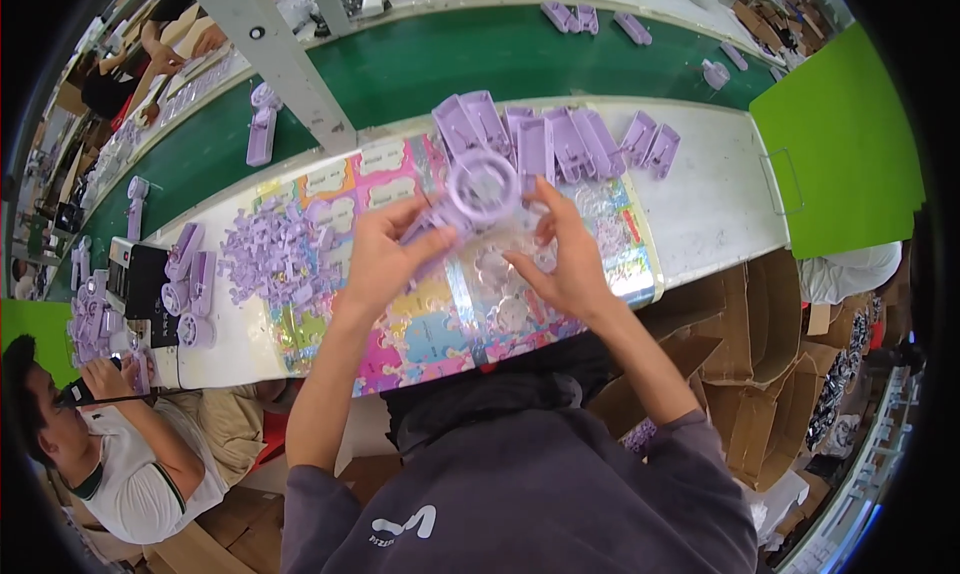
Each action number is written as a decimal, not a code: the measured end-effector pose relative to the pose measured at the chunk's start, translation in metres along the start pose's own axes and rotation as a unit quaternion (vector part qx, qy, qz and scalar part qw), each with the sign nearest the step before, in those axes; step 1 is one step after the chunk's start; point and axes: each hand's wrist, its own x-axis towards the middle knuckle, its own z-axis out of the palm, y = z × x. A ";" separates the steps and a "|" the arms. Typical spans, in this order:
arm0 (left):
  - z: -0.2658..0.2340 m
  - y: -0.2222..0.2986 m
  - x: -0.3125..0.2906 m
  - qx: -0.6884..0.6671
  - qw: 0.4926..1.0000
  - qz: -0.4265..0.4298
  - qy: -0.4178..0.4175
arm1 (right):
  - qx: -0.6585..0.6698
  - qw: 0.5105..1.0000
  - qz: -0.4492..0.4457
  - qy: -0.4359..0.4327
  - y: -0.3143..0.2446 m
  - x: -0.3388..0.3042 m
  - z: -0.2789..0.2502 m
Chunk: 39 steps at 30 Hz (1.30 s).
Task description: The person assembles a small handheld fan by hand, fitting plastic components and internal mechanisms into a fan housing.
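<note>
The left hand grips a lilac ring-headed housing, the right hand parted beside it; assembly seems underway, likely next requiring steady alignment.

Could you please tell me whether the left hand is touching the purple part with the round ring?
Touching. The head view shows the left hand holding the purple part, with its thumb lying against it and no gap between.

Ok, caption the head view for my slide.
A lilac ring-topped part in the left hand, the right hand open beside it, above a colourful mat.
</note>
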 end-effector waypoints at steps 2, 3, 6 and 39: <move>-0.007 -0.002 0.040 0.026 0.997 0.040 0.059 | 0.008 0.990 0.138 -0.037 0.027 -0.027 0.010; -0.012 0.001 0.062 0.026 0.994 0.047 0.098 | 0.023 0.981 0.188 -0.038 0.034 -0.039 0.021; -0.032 -0.008 0.140 0.083 0.973 0.058 0.208 | -0.081 0.995 0.037 -0.041 0.040 -0.045 0.030; -0.019 -0.083 0.160 0.467 0.839 0.174 0.217 | -0.423 0.902 -0.029 -0.082 0.348 0.279 -0.108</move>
